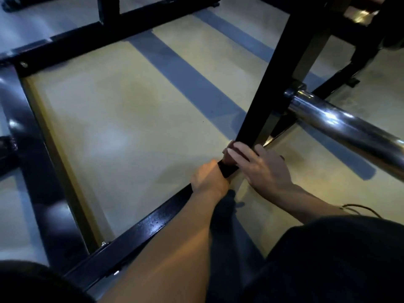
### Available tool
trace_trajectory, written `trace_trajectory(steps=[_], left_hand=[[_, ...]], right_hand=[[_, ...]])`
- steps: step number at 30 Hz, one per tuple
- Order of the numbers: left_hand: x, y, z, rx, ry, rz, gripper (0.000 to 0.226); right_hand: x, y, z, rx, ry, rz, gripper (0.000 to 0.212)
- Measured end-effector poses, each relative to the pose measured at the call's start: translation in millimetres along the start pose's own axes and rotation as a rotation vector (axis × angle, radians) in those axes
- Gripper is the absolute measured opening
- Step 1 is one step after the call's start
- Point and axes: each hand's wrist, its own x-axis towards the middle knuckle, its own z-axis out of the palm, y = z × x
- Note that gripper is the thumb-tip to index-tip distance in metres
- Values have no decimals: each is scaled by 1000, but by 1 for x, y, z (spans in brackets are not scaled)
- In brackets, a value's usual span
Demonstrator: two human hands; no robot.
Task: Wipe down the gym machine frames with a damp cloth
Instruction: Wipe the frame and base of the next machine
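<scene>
A black gym machine frame lies around a patch of floor. Its slanted upright post (273, 84) meets the near floor rail (157, 219) at the lower middle. A dark cloth (227, 172) is wrapped round the foot of that post. My left hand (208, 179) grips the cloth's lower end just above the rail. My right hand (266, 169) curls its fingers round the post from the right, over the cloth's upper part. Most of the cloth is hidden under both hands.
A chrome bar (341, 125) sticks out from the post toward the right, just above my right hand. Black rails close the frame on the left (32, 154) and far side (87, 38). Beige floor with grey stripes (185, 73) lies inside. My dark-clothed knees fill the bottom corners.
</scene>
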Motion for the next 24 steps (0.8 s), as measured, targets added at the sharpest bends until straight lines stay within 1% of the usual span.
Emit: trace_trajectory(steps=[2, 4, 5, 6, 7, 9, 10, 11, 13, 16, 18, 19, 20, 22, 23, 24], left_hand=[[2, -3, 2, 10, 3, -9, 28], [4, -3, 2, 6, -3, -18, 31], [6, -2, 3, 2, -7, -21, 31], [6, -2, 2, -3, -7, -28, 30], [6, -1, 3, -6, -1, -33, 29], [4, -1, 4, -22, 20, -25, 27], [3, -2, 4, -33, 23, -18, 26], [3, -3, 4, -39, 22, -15, 26], [5, -5, 4, -43, 4, -25, 28], [8, -5, 6, -73, -1, -53, 22], [8, -3, 7, -79, 2, -60, 19], [8, -2, 7, -68, 4, -57, 20], [8, -2, 7, -57, 1, -57, 21], [9, -2, 6, -64, -15, -57, 22], [10, -3, 7, -80, -28, -65, 22], [11, -3, 7, -97, -42, -78, 22]], right_hand=[[14, 10, -24, 66, 114, 111, 57], [27, 17, -43, 19, 228, 242, 54], [28, 20, -41, -2, 254, 276, 53], [25, 20, -32, 14, 231, 260, 54], [19, 16, -18, 42, 144, 195, 56], [-3, 7, 19, 55, -63, 5, 62], [-11, 3, 30, 53, -118, -23, 64], [-13, 3, 30, 62, -105, -18, 65], [2, 8, 2, 101, -8, 23, 66], [30, 21, -47, -34, 160, 161, 55], [36, 21, -51, -51, 187, 238, 55], [31, 16, -42, -43, 154, 222, 57], [23, 11, -24, -25, 106, 158, 61], [4, 0, 2, -9, -91, -7, 75], [2, 0, 3, -19, -156, -40, 79], [7, 4, -8, -18, -153, -41, 80]])
